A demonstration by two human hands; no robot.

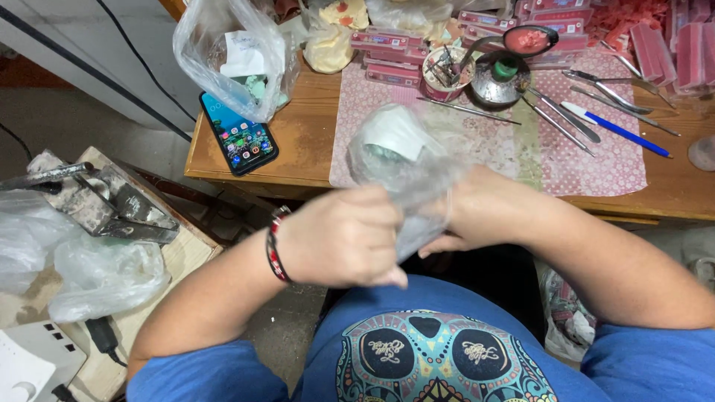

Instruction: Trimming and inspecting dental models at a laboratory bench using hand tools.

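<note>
Head view: wooden desk (305, 149), pink mat (596, 164)

A small clear plastic bag (406, 167) with a white paper label (391, 132) inside is being gripped by both hands above the table edge. A larger clear bag (231, 56) holding a white slip (242, 53) is sitting at the table's left end, overlapping a phone (240, 138) whose screen is glowing with colourful icons. Pink flat boxes (395, 56) are lying stacked along the back.

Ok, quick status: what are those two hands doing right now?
Left hand and right hand both gripping a clear plastic bag, blurred. Something pale inside; cannot tell what. Nothing between the hands and the bag; table edge just beyond.
</note>
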